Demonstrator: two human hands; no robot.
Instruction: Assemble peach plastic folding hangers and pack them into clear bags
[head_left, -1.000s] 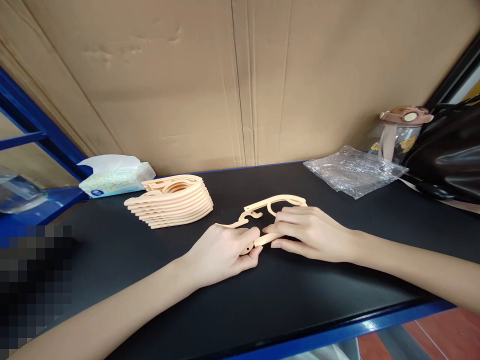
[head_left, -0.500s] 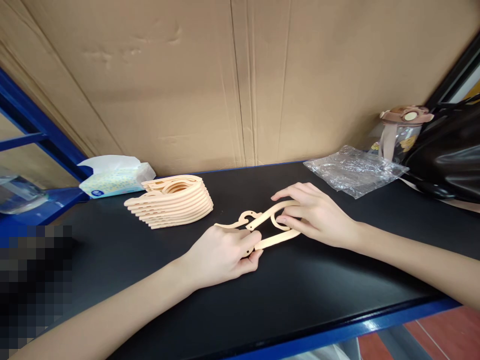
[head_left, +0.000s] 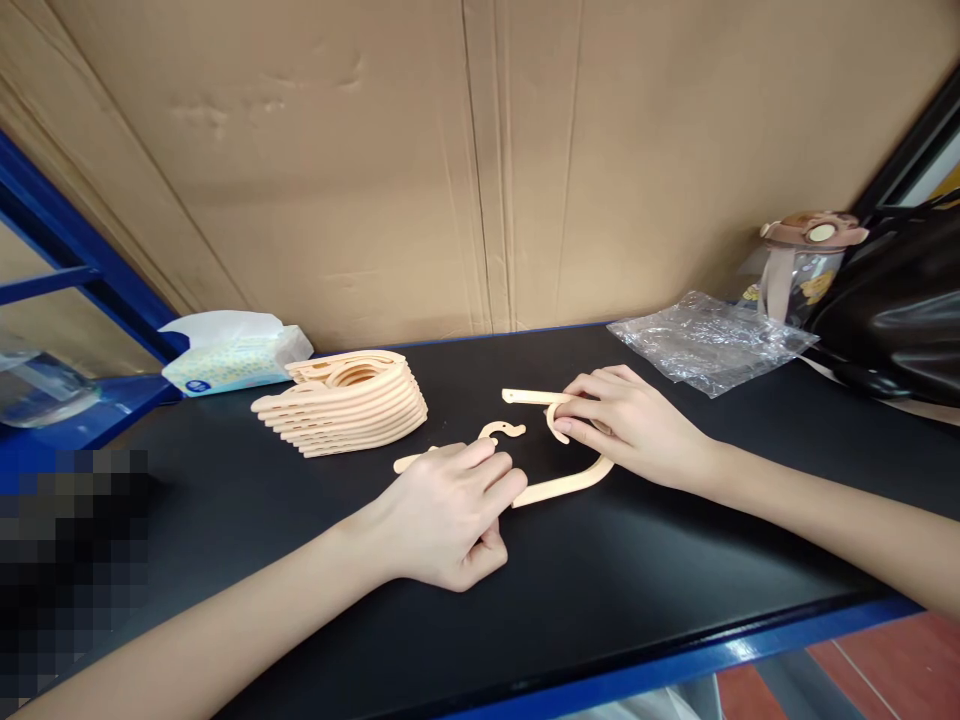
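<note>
A beige plastic folding clothes hanger (head_left: 562,488) lies between my hands over the black table, its arms spread apart. My left hand (head_left: 457,510) is closed around the left part, and its fingers hide much of that piece. Part of a curved hook (head_left: 502,430) shows just beyond my knuckles. My right hand (head_left: 626,420) grips the right part, where another hook piece curls under the fingers and one arm points left. To the left stands a neat stack of folded beige hangers (head_left: 345,410), with neither hand touching it.
A tissue pack (head_left: 232,360) sits at the back left. A crumpled clear plastic bag (head_left: 709,340), a drinking bottle (head_left: 810,260) and a shiny black bag (head_left: 900,310) are at the right. Cardboard (head_left: 390,170) stands behind the black tabletop (head_left: 637,590).
The hanger's upper right arm has swung up and away from my left hand, opening the gap between the parts. My left fingers have shifted and curled further over their piece.
</note>
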